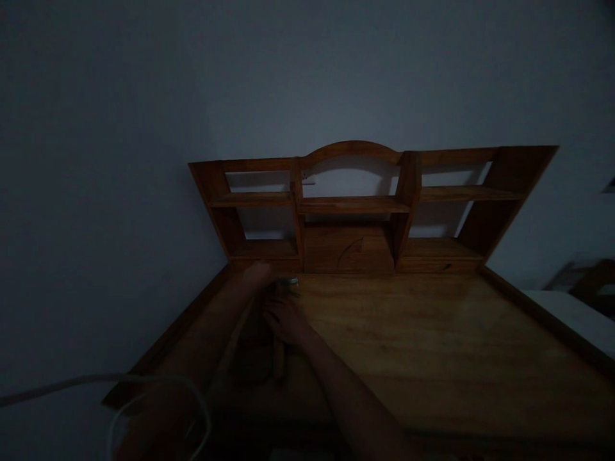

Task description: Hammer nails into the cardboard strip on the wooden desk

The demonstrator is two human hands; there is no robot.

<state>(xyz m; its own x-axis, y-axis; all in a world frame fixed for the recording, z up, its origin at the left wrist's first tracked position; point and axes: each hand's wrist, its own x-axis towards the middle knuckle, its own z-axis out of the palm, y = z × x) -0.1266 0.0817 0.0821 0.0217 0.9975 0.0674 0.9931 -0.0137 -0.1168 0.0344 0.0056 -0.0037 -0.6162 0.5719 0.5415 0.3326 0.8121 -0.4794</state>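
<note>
The scene is very dim. On the left part of the wooden desk, my right hand [284,318] lies over what looks like a hammer, its fingers bent around the upper handle. The hammer's metal head [289,281] shows beyond the fingers, and its wooden handle [278,362] comes out below the palm toward me. Just left of it lies a dark, bag-like thing [252,330] with a reddish strip; its kind is unclear. My left hand [259,274] is at the far end of this dark thing, near the hammer head, its fingers blurred.
A wooden shelf unit [354,205] with open compartments stands along the desk's back edge against the wall. The wooden desktop [432,333] extends to the right. A pale cable [144,378] crosses the lower left. A white surface [567,314] stands beyond the right edge.
</note>
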